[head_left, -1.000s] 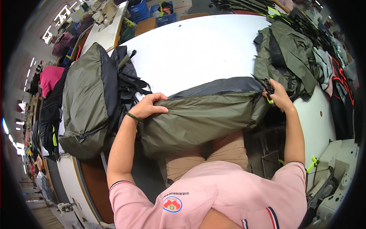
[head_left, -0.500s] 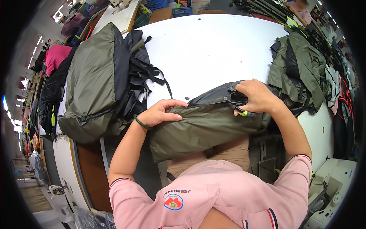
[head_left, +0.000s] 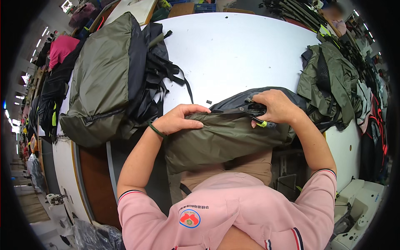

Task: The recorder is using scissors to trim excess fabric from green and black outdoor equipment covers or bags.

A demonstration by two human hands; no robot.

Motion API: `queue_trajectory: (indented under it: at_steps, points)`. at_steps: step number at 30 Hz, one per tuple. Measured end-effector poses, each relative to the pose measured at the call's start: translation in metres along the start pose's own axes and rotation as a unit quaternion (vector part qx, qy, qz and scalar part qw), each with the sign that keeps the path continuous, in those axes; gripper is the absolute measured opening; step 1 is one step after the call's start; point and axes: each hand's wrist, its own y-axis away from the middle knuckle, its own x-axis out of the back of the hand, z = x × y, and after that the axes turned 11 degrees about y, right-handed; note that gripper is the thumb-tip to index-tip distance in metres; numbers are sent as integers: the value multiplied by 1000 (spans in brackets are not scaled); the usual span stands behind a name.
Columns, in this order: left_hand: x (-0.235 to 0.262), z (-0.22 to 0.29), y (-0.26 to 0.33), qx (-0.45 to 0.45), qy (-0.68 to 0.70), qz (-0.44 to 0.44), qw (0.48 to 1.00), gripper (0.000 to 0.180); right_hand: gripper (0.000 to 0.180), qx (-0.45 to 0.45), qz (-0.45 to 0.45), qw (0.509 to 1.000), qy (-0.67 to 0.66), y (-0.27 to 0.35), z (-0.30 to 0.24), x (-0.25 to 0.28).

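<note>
Bag (head_left: 225,143), head view: olive front, dark grey back, lying crosswise at the near edge of the white table (head_left: 233,54). Olive side hangs toward the lap, above the tan trousers (head_left: 252,164); grey side faces the table. Fabric creased, top edge pulled into folds between the hands.

Left hand (head_left: 177,119): thumb and fingers closed on the bag's top edge near its left end, thumb on the olive side. Dark green band (head_left: 157,129) on that wrist.

Right hand (head_left: 277,106): curled round a small black tool (head_left: 257,111) with a yellow-green part, held at the top edge right of middle. Fingers hide most of it, can't tell its exact type or whether it bites the fabric.

Black scrap (head_left: 208,101) on the table just beyond the left fingertips. Second bag (head_left: 102,79), also olive and dark grey, to the left, black straps (head_left: 177,70) trailing off its right side. Olive pile (head_left: 339,85) on the table at right. White machine (head_left: 360,216) lower right.
</note>
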Motion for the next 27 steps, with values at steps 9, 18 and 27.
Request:
queue_trajectory:
  at_steps: [9,18,27]
  points:
    - [-5,4,0,-6,-36,-6,999,43,61,13,23,1000,17,-2,-1,-1]
    - [-7,3,1,-7,-55,-11,998,44,61,-13,-27,999,27,-6,-6,1]
    - [-13,5,3,-16,-65,-11,998,45,60,16,21,1000,4,-9,-22,2]
